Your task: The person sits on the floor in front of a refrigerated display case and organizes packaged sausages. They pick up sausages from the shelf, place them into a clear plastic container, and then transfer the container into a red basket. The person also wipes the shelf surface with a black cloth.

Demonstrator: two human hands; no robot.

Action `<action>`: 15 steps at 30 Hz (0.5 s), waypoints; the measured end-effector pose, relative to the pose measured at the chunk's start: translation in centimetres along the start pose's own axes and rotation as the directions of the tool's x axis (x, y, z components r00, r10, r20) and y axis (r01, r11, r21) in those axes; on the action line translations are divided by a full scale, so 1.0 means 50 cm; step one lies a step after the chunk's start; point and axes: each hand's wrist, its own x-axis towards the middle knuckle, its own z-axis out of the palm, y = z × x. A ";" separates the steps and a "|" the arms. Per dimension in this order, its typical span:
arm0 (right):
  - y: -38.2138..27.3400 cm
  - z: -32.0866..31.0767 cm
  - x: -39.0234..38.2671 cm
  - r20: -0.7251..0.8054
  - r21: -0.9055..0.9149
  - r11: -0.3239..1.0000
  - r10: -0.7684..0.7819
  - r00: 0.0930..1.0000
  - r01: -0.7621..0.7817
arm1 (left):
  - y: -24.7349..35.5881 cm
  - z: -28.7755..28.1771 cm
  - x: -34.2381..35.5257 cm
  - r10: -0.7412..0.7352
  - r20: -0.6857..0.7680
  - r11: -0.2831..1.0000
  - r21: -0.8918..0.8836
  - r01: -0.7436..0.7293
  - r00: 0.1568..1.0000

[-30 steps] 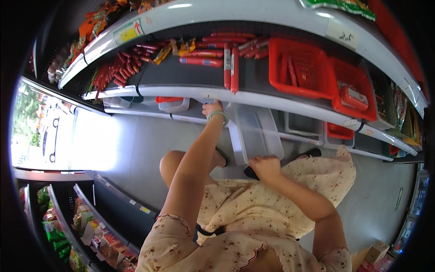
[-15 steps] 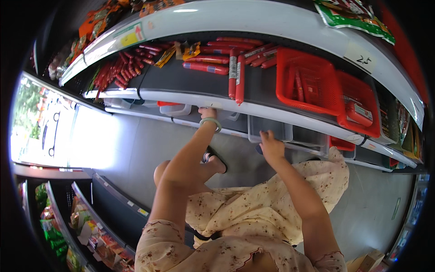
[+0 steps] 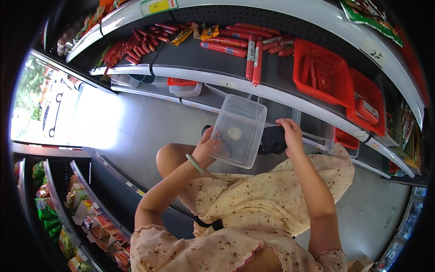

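A clear plastic box (image 3: 239, 131) is tilted in front of me, gripped along its left side by my left hand (image 3: 207, 148), which wears a pale green bangle. My right hand (image 3: 291, 136) is closed on a dark cloth (image 3: 273, 141) that hangs beside the right edge of the box. Whether the cloth touches the box I cannot tell. Just beyond, on the low shelf, another clear box (image 3: 311, 127) stands by the front edge.
Above, a shelf carries red-wrapped sausages (image 3: 226, 48) and a red plastic basket (image 3: 322, 72). The white shelf edge (image 3: 217, 84) runs across beyond my hands. A red-lidded clear container (image 3: 186, 88) stands low at the left. Snack racks (image 3: 81, 199) lie behind at left.
My left hand has come back from under the shelf with the clear box. The dark cloth in my right hand now shows more fully, next to the box.
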 end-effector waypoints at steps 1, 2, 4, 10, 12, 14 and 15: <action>-0.013 0.002 -0.020 -0.077 0.104 0.991 -0.073 0.994 0.081 | -0.030 -0.006 0.005 0.036 -0.007 0.999 -0.006 -0.036 0.999; -0.019 -0.005 -0.038 -0.079 0.305 0.934 -0.169 0.982 0.185 | -0.065 -0.013 0.019 0.071 -0.011 0.997 -0.011 -0.071 0.997; -0.054 0.010 -0.087 -0.022 0.436 0.879 -0.203 0.979 0.192 | -0.188 -0.062 0.075 0.229 -0.057 0.945 0.254 -0.207 0.972; 0.030 0.018 -0.113 0.605 -0.380 0.766 -0.218 0.765 0.519 | -0.230 0.069 0.045 0.446 0.193 0.728 0.489 -0.480 0.874; 0.051 0.038 -0.153 0.744 -0.492 0.562 -0.125 0.656 0.665 | -0.211 0.097 0.016 0.366 0.264 0.730 0.512 -0.451 0.892; 0.092 0.023 -0.159 0.785 -0.610 0.110 -0.058 0.617 0.785 | -0.201 0.096 0.000 0.130 0.245 0.827 0.508 -0.241 0.961; 0.104 0.014 -0.142 0.753 -0.654 0.052 -0.052 0.656 0.755 | -0.191 0.100 -0.011 0.094 0.242 0.773 0.594 -0.224 0.966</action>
